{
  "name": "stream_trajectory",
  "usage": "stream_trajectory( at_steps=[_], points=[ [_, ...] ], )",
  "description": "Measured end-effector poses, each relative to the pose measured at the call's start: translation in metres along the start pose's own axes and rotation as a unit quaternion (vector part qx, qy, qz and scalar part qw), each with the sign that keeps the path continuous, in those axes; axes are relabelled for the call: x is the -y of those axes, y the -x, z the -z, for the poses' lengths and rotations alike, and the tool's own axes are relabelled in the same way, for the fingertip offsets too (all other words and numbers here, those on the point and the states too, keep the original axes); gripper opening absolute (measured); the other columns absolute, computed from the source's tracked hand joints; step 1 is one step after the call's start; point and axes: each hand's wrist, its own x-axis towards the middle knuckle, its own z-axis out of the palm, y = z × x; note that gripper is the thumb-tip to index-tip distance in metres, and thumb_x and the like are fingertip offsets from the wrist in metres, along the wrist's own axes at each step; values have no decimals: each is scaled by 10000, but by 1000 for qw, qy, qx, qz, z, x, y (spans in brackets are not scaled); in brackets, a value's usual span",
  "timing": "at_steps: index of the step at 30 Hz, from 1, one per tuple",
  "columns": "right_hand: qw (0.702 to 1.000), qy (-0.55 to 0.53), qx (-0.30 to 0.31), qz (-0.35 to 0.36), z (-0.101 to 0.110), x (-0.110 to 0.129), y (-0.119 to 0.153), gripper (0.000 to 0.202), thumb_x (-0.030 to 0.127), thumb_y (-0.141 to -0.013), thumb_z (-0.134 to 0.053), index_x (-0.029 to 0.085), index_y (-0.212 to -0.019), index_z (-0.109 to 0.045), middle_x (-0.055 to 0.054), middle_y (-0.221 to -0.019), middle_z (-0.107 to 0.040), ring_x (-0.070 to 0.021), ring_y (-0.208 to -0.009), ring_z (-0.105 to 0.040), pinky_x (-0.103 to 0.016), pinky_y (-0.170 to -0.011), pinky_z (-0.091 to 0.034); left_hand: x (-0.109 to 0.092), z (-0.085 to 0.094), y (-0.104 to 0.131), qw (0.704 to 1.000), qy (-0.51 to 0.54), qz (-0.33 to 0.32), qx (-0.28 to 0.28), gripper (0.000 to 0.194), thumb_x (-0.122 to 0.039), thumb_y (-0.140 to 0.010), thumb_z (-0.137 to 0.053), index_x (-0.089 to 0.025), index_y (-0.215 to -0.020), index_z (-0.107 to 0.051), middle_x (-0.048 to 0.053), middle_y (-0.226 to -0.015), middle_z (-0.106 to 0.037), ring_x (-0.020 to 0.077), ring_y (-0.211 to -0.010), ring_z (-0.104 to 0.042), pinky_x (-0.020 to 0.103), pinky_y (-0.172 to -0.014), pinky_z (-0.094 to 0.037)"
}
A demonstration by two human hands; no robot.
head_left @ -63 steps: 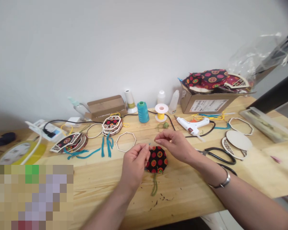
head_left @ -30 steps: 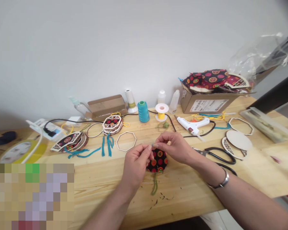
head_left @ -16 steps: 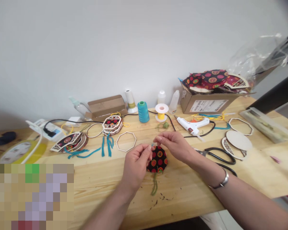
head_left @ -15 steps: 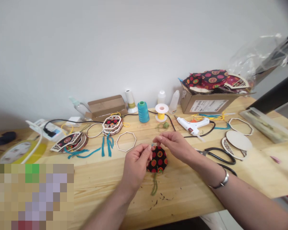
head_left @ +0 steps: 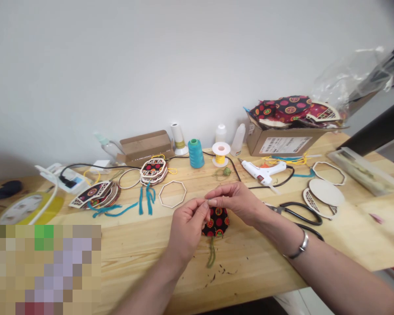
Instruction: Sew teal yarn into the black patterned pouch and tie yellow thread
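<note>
Two bare hands meet toward the near edge of the wooden table point(head_left: 144, 271), and from my seat far off I have only the head view to follow them by. I see the left hand point(head_left: 188, 223) with its thumb pressed against the forefinger; whatever sits in that pinch is too small for me to name. The right hand point(head_left: 238, 202) brings its thumb and forefinger up to the left fingertips, and I cannot tell whether they close on anything. Just below them I find the black patterned piece point(head_left: 218, 223), its upper and left parts covered by the fingers, so I cannot say whether either hand grips it. An olive cord loop point(head_left: 211, 256) trails from its lower side toward the near edge, with dark scraps point(head_left: 213, 278) scattered beside it. Right of the right hand I make out black-handled scissors point(head_left: 302, 213), partly behind the forearm. Farther back lies the white glue gun point(head_left: 264, 171), and left of the hands an octagonal frame point(head_left: 167, 206). Toward the far edge I have a blue thread cone point(head_left: 196, 154) beside a yellow spool point(head_left: 220, 158), and near the far right corner an open cardboard box point(head_left: 282, 142) heaped with patterned fabric.
</note>
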Motion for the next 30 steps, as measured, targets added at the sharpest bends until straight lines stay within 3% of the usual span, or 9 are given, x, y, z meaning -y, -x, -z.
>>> stream_trajectory(
  at_steps=[7, 13, 24, 27, 30],
  points=[
    [997, 50, -34, 52, -3, 0, 0, 172, 298, -602, -745, 146, -662, -690, 3, -613, -652, -104, -585, -547, -256, -610, -434, 1, 0, 0, 1000, 10, 5, 8, 236, -342, -782, -576, -151, -643, -585, -42, -523, -458, 59, -449, -317, 194, -434, -237],
    [993, 98, -38, 58, -3, 4, 3, 220, 354, -675, -683, 141, -643, -638, 9, -556, -605, -105, -551, -518, -250, -578, -415, -1, -2, 0, 999, 21, -15, 29, 233, -333, -809, -549, -148, -677, -597, -20, -581, -496, 64, -486, -365, 193, -463, -282],
    [989, 90, -80, 87, 2, 9, 1, 186, 310, -675, -675, 141, -652, -598, 18, -627, -575, -76, -559, -463, -223, -560, -371, -2, -3, -1, 999, -36, -1, 3, 172, -332, -766, -600, -167, -765, -649, -24, -604, -538, 80, -514, -461, 191, -478, -353],
    [996, 25, -35, 80, 4, 10, 3, 196, 338, -739, -630, 146, -730, -595, 23, -585, -556, -61, -493, -434, -203, -481, -320, -1, -2, -1, 998, -68, -15, 0, 158, -322, -773, -595, -182, -772, -668, -12, -636, -575, 99, -570, -491, 202, -527, -379],
    [995, -46, 39, 77, 4, 10, 5, 202, 358, -793, -586, 156, -785, -570, 11, -580, -577, -77, -498, -497, -198, -461, -318, -4, -2, 0, 994, -104, -41, -2, 149, -289, -787, -578, -189, -780, -689, 8, -679, -629, 129, -648, -543, 225, -610, -412]
  ],
)
